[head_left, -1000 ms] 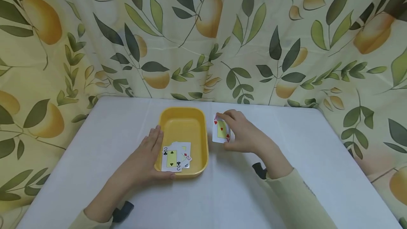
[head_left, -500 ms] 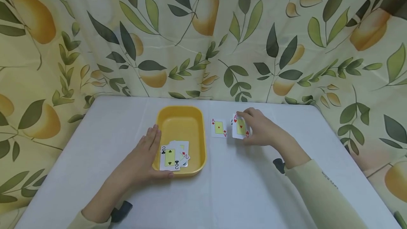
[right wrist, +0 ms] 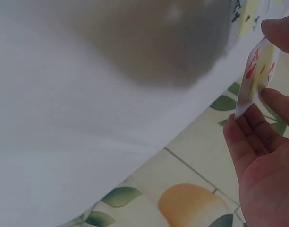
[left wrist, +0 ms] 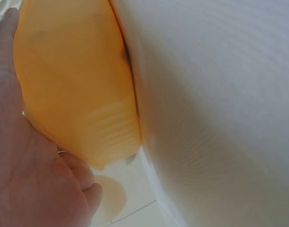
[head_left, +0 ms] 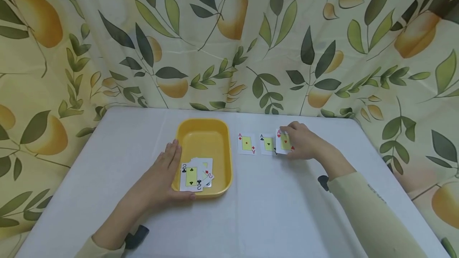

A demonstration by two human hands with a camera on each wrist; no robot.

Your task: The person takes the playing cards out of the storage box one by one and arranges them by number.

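Observation:
My right hand (head_left: 304, 143) pinches the ace of hearts playing card (head_left: 285, 143) between thumb and fingers. In the right wrist view that card (right wrist: 259, 78) is tilted up off the white surface. It overlaps the right side of the ace of clubs (head_left: 267, 144) in the head view. To the left of these lies the ace of diamonds (head_left: 246, 143), face up. My left hand (head_left: 161, 178) rests with extended fingers along the left side of the yellow tray (head_left: 224, 130), thumb at its near edge. A two of clubs (head_left: 191, 177) tops several cards inside the tray.
A white cloth (head_left: 272, 218) covers the table, whose far edge meets a curtain (head_left: 229, 51) printed with fruit and leaves. Dark wrist-camera mounts sit at the left wrist (head_left: 137, 237) and the right wrist (head_left: 323, 182).
My right hand has moved right with the ace of hearts. The ace of diamonds and then the ace of clubs have come into view on the table. The left hand stays at the tray.

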